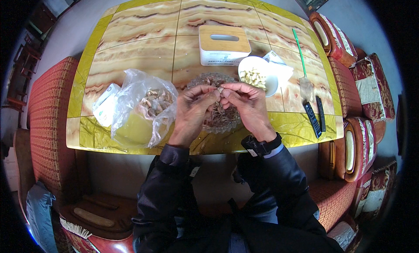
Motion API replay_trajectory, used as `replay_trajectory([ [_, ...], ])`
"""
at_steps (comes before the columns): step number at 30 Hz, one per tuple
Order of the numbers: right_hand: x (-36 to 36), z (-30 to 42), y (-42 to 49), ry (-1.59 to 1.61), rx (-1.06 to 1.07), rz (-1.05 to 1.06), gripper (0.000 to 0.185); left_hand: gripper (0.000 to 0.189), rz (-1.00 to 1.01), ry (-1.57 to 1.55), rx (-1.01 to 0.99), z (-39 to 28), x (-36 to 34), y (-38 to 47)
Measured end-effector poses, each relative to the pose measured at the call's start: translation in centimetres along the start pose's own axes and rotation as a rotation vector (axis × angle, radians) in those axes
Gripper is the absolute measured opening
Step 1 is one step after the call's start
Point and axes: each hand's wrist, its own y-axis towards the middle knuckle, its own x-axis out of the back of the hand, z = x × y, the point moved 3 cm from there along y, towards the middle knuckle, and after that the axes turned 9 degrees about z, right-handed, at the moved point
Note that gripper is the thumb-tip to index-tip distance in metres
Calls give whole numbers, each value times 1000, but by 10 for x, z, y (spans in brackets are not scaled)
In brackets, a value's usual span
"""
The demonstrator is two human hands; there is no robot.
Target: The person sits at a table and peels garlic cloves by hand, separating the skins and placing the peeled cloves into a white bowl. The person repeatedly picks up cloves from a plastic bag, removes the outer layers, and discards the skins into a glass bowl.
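My left hand and my right hand meet over a clear cut-glass bowl of papery garlic skins. Between the fingertips of both is a small garlic clove, pinched from either side. To the left of the bowl lies a clear plastic bag, spread open, with unpeeled garlic cloves in it. On the right a white bowl holds pale peeled cloves. The skins directly under my fingers are partly hidden.
Behind the bowls stands a tissue box with a wooden lid. A white packet lies left of the bag. Farther right are a green-handled fly swatter and two black remote controls. Upholstered seats flank the stone-topped table.
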Motion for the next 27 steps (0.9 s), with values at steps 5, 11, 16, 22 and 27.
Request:
replay_trajectory([
  [5, 0, 2, 0, -88, 63, 33, 17, 12, 88, -54, 38, -3, 4, -2],
  [11, -5, 2, -4, -99, 41, 35, 17, 11, 36, -59, 7, 3, 9, 1],
  [16, -14, 0, -9, -30, 30, 25, 16, 9, 68, -46, -5, 3, 13, 1],
  [22, -11, -5, -7, 207, -3, 29, 17, 10, 77, -66, 16, -2, 7, 1],
  [27, -6, -3, -6, 256, -78, 31, 17, 11, 141, -49, 104, -16, 6, -5],
])
